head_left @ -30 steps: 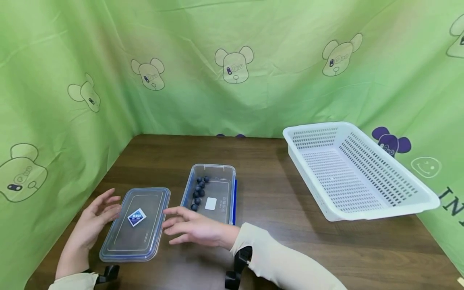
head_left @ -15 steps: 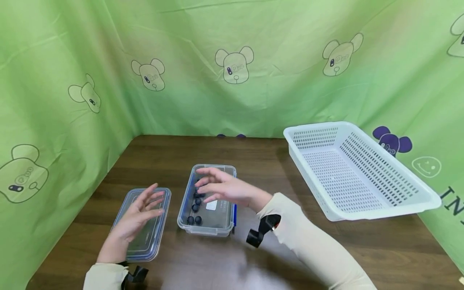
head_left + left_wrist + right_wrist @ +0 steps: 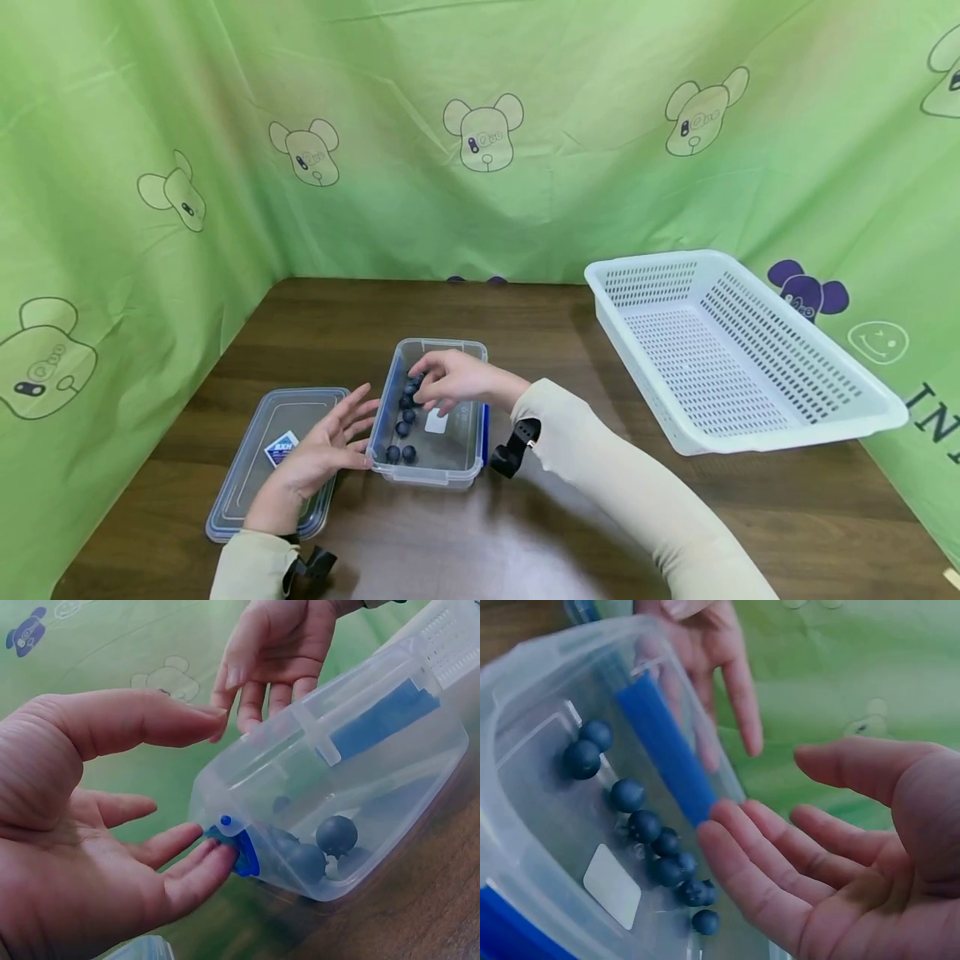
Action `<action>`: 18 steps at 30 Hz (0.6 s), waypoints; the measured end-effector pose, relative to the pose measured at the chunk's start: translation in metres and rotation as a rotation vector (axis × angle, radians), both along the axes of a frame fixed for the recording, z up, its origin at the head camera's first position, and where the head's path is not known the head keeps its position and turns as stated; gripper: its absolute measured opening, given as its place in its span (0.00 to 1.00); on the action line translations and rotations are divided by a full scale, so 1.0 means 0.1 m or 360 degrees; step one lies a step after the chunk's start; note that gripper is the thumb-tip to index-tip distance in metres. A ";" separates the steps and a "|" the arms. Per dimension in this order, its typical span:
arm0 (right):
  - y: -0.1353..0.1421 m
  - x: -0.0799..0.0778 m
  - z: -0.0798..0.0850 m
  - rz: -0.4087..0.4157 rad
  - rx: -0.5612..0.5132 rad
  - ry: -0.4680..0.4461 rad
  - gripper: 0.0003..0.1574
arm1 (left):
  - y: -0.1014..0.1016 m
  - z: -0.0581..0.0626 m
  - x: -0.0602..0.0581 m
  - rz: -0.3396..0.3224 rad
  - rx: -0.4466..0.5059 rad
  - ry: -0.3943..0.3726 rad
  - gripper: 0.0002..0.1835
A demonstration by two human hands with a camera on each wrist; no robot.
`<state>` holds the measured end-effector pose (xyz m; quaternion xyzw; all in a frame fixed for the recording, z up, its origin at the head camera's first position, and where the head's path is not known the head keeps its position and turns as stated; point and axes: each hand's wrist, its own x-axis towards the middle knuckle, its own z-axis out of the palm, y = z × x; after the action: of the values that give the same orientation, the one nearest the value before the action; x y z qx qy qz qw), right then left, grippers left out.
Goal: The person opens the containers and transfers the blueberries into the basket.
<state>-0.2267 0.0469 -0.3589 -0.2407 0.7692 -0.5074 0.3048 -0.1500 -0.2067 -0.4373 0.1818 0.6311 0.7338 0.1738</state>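
Round dark-blue berries (image 3: pixel 402 429) lie inside an open rectangular clear-plastic box (image 3: pixel 431 479) on the brown wood-grain tabletop (image 3: pixel 525 321) — left hand (image 3: pixel 325 450), fingers apart, at the box's side, seemingly for steadying; right hand (image 3: pixel 456 378), fingers apart, above.

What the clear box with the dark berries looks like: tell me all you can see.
The clear box looks like plastic: rectangular, round-cornered, with blue flaps on its long sides. It stands upright and open on the table, a white patch on its floor, dark berries mostly along its left side. The left hand seems to touch its left side; the right hand hangs over it, contact unclear.
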 end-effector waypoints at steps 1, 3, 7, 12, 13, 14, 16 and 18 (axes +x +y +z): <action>-0.03 -0.01 -0.02 0.0012 0.0042 -0.0009 0.27 | 0.00 -0.01 0.00 -0.0016 0.0004 0.0008 0.58; -0.09 -0.02 -0.04 0.0050 0.0129 -0.0041 0.25 | -0.01 -0.03 0.00 -0.0049 0.0019 0.0034 0.57; -0.19 -0.01 -0.09 0.0109 0.0284 -0.0088 0.19 | -0.01 -0.08 0.00 -0.0086 0.0058 0.0067 0.57; -0.27 0.00 -0.18 0.0155 0.0418 -0.0120 0.07 | -0.01 -0.11 -0.01 -0.0106 0.0060 0.0097 0.56; -0.28 0.00 -0.20 0.0172 0.0444 -0.0129 0.06 | -0.01 -0.11 0.00 -0.0108 0.0056 0.0102 0.56; -0.30 0.00 -0.21 0.0184 0.0467 -0.0139 0.06 | -0.01 -0.11 0.00 -0.0110 0.0052 0.0105 0.56; -0.32 0.01 -0.22 0.0207 0.0514 -0.0142 0.05 | -0.01 -0.10 0.00 -0.0108 0.0045 0.0106 0.55; -0.34 0.01 -0.21 0.0228 0.0562 -0.0138 0.06 | -0.01 -0.10 0.00 -0.0101 0.0044 0.0103 0.55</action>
<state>-0.2255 0.0129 -0.3804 -0.2156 0.8133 -0.3515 0.4104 -0.1501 -0.2074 -0.4470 0.2276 0.6201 0.7303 0.1740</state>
